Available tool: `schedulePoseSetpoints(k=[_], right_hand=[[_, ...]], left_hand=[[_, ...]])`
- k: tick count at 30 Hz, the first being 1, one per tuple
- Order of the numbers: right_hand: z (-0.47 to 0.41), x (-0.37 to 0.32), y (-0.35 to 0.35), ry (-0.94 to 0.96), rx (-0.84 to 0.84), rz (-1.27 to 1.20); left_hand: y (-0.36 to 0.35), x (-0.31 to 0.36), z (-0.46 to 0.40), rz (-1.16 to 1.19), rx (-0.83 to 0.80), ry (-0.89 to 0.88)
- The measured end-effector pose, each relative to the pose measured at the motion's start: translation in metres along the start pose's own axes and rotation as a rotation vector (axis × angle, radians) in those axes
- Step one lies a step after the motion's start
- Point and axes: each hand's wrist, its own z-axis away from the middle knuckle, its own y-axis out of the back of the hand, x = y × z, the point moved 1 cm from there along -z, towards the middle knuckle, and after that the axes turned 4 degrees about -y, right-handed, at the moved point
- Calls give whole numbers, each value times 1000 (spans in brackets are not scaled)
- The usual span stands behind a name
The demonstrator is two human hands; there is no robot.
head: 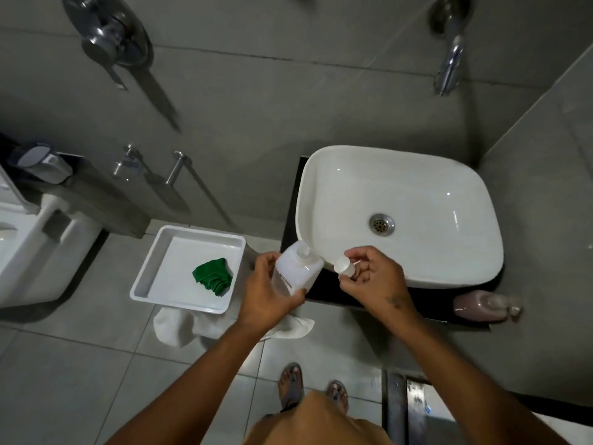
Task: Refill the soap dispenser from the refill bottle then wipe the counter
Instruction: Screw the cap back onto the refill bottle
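Note:
My left hand [268, 289] grips a clear, squarish refill bottle [300, 268] by its side, upright over the counter's left end; its round mouth faces up. My right hand [372, 277] holds a small white cap [344, 266] pinched in its fingers, just right of the bottle and apart from it. A pinkish soap dispenser [481, 306] with a pump top lies on its side on the black counter [324, 284], to the right of my right hand. A folded green cloth [213, 277] lies in a white tray [160, 252] to the left.
A white basin [401, 187] with a metal drain fills most of the counter. A chrome tap [449, 64] juts from the wall above it. A white towel [179, 329] lies under the tray. A toilet [29, 239] stands at the far left. My sandalled feet are on the grey floor tiles.

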Motion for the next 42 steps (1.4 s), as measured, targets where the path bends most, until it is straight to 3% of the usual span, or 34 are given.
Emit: schedulePoseSetpoints(k=[4,7,12,17,24,29,35,37,40,42], right_hand=[[-13,-60,38,260,-103,281],[-25,-90,61,407,-287,513],[-35,-115,79,531,-436,788],[-35,-130,88,562,-517,815],[-41,-153,91,536,-404,763],[-46,-167,85,532,-317,859],[-51,-173,82,514,-2,1059],[-53,-177,90,539,-49,981],[-55,-187,103,597,-325,856],[-56,-189,103,638,-340,921]], left_hand=[[5,36,3,-36,-102,-167],[3,64,-1,-52,-138,-249],[-5,92,-7,-22,-200,-304],[-9,105,-4,-9,-181,-312],[-8,121,-7,38,-18,-310],[-10,129,-15,101,40,-318],[-12,137,-22,131,60,-362],[-11,140,-24,125,53,-382],[-10,145,-29,142,62,-394],[-11,147,-31,140,68,-404]])
